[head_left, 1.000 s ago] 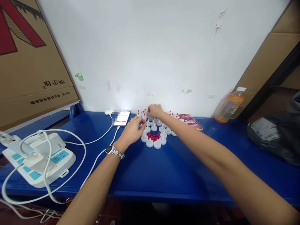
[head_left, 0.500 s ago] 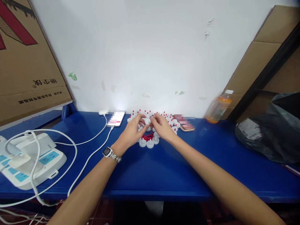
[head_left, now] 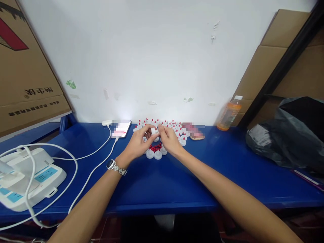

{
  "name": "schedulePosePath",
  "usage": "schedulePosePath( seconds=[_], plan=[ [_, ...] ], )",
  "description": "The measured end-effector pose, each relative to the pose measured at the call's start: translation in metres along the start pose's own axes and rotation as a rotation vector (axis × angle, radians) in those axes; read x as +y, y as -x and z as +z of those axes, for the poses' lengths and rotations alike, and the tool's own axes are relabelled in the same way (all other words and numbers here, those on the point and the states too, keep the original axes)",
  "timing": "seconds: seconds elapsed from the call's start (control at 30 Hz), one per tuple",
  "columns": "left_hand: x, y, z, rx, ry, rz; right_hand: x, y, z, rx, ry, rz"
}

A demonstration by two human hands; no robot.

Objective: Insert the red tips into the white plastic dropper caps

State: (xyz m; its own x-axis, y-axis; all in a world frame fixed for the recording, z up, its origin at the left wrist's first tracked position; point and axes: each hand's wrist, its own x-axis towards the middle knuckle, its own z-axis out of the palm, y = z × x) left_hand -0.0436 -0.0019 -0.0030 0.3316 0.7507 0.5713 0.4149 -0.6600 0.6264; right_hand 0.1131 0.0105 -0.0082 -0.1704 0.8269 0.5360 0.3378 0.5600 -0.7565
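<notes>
On the blue table point(head_left: 157, 182) near the wall lies a cluster of small white caps point(head_left: 157, 155), a little heap of red pieces point(head_left: 156, 147) and several white caps with red tips point(head_left: 174, 125). My left hand point(head_left: 138, 143), with a watch on its wrist, and my right hand point(head_left: 169, 139) meet just above the heap. Between the fingertips of both hands is one small white cap point(head_left: 154, 130). Whether the right hand also pinches a red piece I cannot tell.
A lit phone point(head_left: 120, 128) on a white cable point(head_left: 83, 158) lies left of the caps, another phone point(head_left: 193, 131) to their right. A white power strip point(head_left: 30, 175) sits far left, an orange drink bottle point(head_left: 229, 114) and a black bag point(head_left: 291, 135) right. Cardboard leans at both sides.
My right hand drew back from the far row of caps to meet the left hand above the red heap; both now grip one white cap. The view drifted right.
</notes>
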Motion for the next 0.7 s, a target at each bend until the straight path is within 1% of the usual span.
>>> schedulePosePath(
  seconds=[0.1,0.17,0.2,0.23,0.3,0.37,0.43,0.5,0.57,0.63,0.7],
  plan=[
    [-0.005,-0.003,-0.006,0.026,0.194,-0.094,0.0,-0.002,-0.007,0.053,0.005,-0.012],
    [-0.013,-0.005,-0.015,0.098,0.277,-0.161,0.004,-0.005,-0.017,0.097,0.034,-0.002],
    [-0.018,-0.006,-0.02,0.124,0.274,-0.173,0.007,-0.006,-0.022,0.092,0.066,0.002],
    [-0.022,-0.006,-0.025,0.135,0.226,-0.179,0.01,-0.006,-0.026,0.059,0.114,-0.006],
    [-0.027,-0.005,-0.031,0.095,0.098,-0.172,0.015,-0.005,-0.03,-0.065,0.243,-0.057],
    [-0.029,-0.004,-0.033,0.044,0.003,-0.154,0.019,-0.003,-0.03,-0.195,0.365,-0.125],
    [-0.028,-0.002,-0.031,-0.003,-0.054,-0.149,0.019,-0.001,-0.027,-0.259,0.401,-0.145],
    [-0.027,0.0,-0.027,-0.042,-0.091,-0.156,0.017,-0.001,-0.023,-0.244,0.325,-0.099],
    [-0.026,0.001,-0.024,-0.059,-0.119,-0.158,0.015,-0.004,-0.018,-0.203,0.189,-0.052],
    [-0.027,0.001,-0.021,-0.055,-0.133,-0.145,0.013,-0.011,-0.014,-0.203,0.07,-0.047],
    [-0.028,0.002,-0.02,-0.037,-0.13,-0.133,0.013,-0.021,-0.01,-0.234,0.01,-0.074]
  ],
)
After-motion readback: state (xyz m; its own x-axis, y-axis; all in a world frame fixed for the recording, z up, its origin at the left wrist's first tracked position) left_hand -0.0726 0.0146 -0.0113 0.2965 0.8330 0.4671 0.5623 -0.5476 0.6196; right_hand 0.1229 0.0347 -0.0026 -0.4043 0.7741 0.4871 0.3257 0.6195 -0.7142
